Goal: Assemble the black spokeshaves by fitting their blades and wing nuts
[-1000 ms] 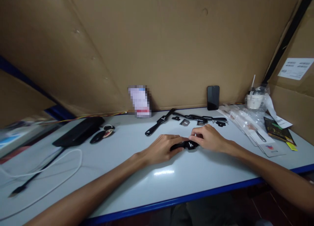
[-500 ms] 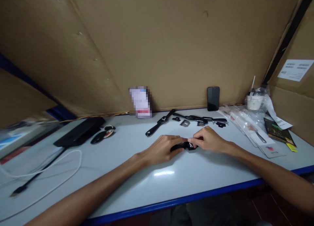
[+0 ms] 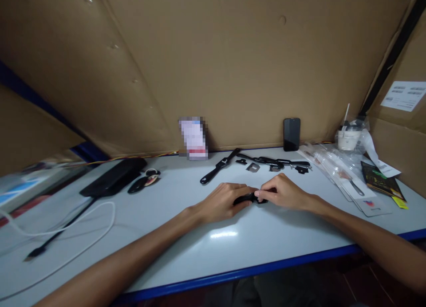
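Observation:
Both hands meet at the middle of the white table (image 3: pixel 186 249). My left hand (image 3: pixel 221 202) is curled round the left end of a small black watch (image 3: pixel 248 198), which lies between the hands. My right hand (image 3: pixel 282 192) pinches the watch's right end with thumb and forefinger. Most of the watch is hidden by my fingers. A second black watch (image 3: pixel 219 166) with its strap stretched out lies flat just behind my hands.
Black strap parts and small metal pieces (image 3: pixel 273 163) lie by the back wall. A dark phone (image 3: pixel 292 134) leans on the cardboard. Plastic packets (image 3: pixel 346 178) and a white pot (image 3: pixel 348 138) sit at the right. A black case (image 3: pixel 115 177), keys (image 3: pixel 144 182) and cables (image 3: pixel 66 231) are at the left.
My right hand has closed in on the watch, so the two hands are tighter together. The view has shifted slightly; nothing else on the table has moved.

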### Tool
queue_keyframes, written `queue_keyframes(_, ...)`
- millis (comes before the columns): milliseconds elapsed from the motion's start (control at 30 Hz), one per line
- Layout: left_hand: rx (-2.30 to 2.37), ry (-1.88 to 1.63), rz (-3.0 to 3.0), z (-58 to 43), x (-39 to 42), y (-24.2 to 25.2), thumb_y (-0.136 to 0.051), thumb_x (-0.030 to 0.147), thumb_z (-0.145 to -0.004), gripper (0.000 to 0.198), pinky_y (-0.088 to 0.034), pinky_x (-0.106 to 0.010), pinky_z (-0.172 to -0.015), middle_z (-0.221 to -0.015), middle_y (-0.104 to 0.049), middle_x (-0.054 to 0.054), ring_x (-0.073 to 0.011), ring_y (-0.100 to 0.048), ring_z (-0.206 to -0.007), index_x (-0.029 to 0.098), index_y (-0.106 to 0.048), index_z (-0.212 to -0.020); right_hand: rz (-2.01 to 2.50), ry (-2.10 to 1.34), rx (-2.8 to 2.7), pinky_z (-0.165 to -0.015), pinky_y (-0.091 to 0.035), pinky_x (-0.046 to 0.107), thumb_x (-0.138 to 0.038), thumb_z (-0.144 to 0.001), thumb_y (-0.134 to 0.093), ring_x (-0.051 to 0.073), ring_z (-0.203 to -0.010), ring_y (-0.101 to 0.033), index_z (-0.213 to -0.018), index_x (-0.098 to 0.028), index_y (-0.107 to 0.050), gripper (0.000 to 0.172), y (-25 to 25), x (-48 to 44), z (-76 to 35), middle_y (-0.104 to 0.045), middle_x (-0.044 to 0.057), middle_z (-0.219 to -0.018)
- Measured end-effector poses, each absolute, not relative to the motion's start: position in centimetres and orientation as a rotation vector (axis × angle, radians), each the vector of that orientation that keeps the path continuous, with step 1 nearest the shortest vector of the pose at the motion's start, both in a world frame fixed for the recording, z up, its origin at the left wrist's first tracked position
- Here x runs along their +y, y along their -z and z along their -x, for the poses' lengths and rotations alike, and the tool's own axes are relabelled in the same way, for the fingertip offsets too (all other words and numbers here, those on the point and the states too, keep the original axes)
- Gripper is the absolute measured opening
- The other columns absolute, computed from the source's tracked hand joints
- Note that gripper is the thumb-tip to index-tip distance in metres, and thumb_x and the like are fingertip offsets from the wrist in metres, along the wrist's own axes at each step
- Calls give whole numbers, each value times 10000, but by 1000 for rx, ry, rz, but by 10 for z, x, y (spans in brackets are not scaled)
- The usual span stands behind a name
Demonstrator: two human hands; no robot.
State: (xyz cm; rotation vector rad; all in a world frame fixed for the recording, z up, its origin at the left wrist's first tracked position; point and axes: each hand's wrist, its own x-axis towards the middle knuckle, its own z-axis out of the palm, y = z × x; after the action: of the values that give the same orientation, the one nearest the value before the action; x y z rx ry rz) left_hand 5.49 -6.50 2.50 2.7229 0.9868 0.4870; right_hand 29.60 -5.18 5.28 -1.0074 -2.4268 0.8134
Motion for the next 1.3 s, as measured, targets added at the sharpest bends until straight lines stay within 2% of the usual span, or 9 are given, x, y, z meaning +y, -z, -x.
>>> queue_keyframes(100,995,-486,-2731,-55,-64,-24,-537,269,-1034,304,-518,-351,-713,-1022,-761,-71,-220,-701,-824,199,-676,-1295,996,-772,-2424,-592,-245,287,-270,-992,-606,111,-563,-299,-617,-175,-690,396,-51,-52,-294,-368,-64,-527)
queue_keyframes(233,1010,-481,-2756,-54,-63,-23,-548,278,-1029,282,-518,-350,-716,-1041,-759,-75,-224,-698,-828,190,-681,-1262,1071,-565,-2421,-614,-239,296,-235,-985,-620,114,-585,-305,-622,-173,-691,375,-51,-53,-294,-427,-55,-549)
queue_keyframes(467,976,-490,-2724,-55,-65,-26,-528,273,-1044,292,-516,-345,-719,-1010,-756,-63,-217,-696,-820,210,-673,-1289,1041,-789,-2426,-592,-231,291,-286,-989,-629,107,-556,-265,-585,-174,-683,422,-54,-53,-294,-311,-78,-515)
queue_keyframes(600,991,-476,-2744,-54,-64,-24,-543,291,-1039,275,-533,-364,-731,-1026,-752,-87,-230,-697,-828,173,-681,-1245,1082,-565,-2421,-613,-258,299,-271,-996,-620,118,-573,-350,-644,-188,-713,373,-51,-53,-293,-464,-45,-552)
queue_keyframes(800,955,-510,-2721,-54,-64,-25,-528,280,-1048,328,-552,-371,-773,-1069,-761,-80,-230,-717,-890,217,-653,-1345,1171,-432,-2505,-613,-267,320,-330,-989,-654,154,-607,-465,-766,-204,-764,279,-53,-54,-296,-632,22,-642)
queue_keyframes(967,946,-502,-2721,-55,-64,-25,-536,279,-1049,340,-555,-383,-790,-1095,-773,-79,-240,-731,-897,227,-637,-1370,1180,-436,-2536,-625,-288,303,-346,-913,-774,160,-657,-532,-827,-198,-751,172,-54,-54,-296,-680,14,-695)
queue_keyframes(1067,978,-513,-2702,-55,-64,-23,-556,275,-1037,342,-555,-385,-812,-1124,-780,-79,-250,-740,-923,231,-640,-1365,1141,-329,-2648,-616,-267,316,-362,-983,-700,166,-655,-534,-900,-174,-732,208,-53,-58,-293,-706,38,-756)
queue_keyframes(1200,1080,-496,-2681,-55,-65,-22,-580,288,-1009,392,-526,-334,-703,-934,-777,-54,-226,-717,-783,215,-631,-1390,1019,-213,-2736,-629,-273,332,-337,-1055,-584,180,-696,-558,-970,-167,-719,233,-56,-59,-297,-725,71,-868)
queue_keyframes(1300,1113,-500,-2679,-55,-66,-23,-559,307,-1011,394,-485,-314,-652,-829,-742,-35,-205,-676,-698,198,-634,-1382,1013,-233,-2612,-711,-345,327,-319,-1008,-650,207,-828,-598,-962,-192,-727,156,-63,-51,-309,-720,68,-936)
